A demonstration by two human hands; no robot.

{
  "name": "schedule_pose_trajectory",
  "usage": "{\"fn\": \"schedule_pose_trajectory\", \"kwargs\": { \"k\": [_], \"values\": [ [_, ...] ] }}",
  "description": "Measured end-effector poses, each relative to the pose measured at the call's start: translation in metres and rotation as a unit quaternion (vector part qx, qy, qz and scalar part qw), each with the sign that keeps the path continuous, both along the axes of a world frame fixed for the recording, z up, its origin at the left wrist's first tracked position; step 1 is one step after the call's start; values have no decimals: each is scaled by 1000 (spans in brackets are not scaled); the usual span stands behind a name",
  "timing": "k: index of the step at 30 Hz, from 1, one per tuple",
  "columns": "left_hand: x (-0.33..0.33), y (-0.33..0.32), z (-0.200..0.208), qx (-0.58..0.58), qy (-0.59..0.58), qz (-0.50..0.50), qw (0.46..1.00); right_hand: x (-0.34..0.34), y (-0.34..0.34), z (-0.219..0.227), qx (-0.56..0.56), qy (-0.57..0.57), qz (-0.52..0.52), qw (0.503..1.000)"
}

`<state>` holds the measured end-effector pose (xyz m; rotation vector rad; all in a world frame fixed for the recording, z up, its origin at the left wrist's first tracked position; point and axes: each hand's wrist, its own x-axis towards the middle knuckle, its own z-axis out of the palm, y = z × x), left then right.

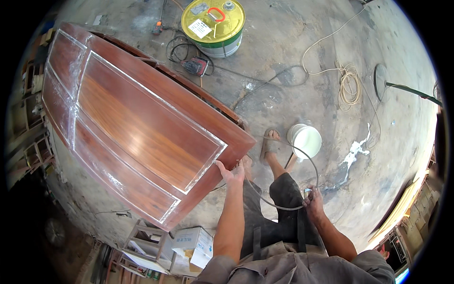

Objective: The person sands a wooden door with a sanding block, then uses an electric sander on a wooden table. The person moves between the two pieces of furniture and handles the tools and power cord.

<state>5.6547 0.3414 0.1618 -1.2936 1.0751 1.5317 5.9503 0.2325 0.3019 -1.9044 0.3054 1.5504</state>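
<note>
A reddish-brown wooden door (137,137) with white lines along its panel grooves lies raised on the left. By its near right corner is my left hand (232,175), thumb spread away from the fingers; the thumb tip meets the door's surface, and nothing shows in the hand. My right hand (313,204), out in front of my right thigh, is closed round a thin dark hose (276,207) that loops across my legs. A small light-blue piece (307,190) pokes out by its fingers; what it belongs to is hidden.
Beyond my feet stands a white bucket (306,142). A yellow-lidded drum (215,28), a red-and-dark power tool (195,66) and cables lie farther off. Coiled pale cord (350,85) is on the concrete at right. White boxes (193,246) and a wooden stool (149,241) stand at lower left.
</note>
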Motion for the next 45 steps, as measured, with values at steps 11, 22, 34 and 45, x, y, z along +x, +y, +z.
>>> {"fn": "schedule_pose_trajectory", "kwargs": {
  "k": [11, 22, 34, 45],
  "values": [
    [-2, -2, 5, -17, 17, -5, 1000, 130, 65, 46, 23, -203, -47, 978],
    [0, 5, 16, 1, -3, 8, 1000, 30, 77, 35, -155, 96, 173, 968],
    [1, 9, 19, -33, -2, -7, 999, 210, 93, 107, 58, -420, -85, 902],
    [-2, -3, -4, 31, 7, -23, 999, -17, 113, 148, 191, -39, 240, 951]
  ]
}}
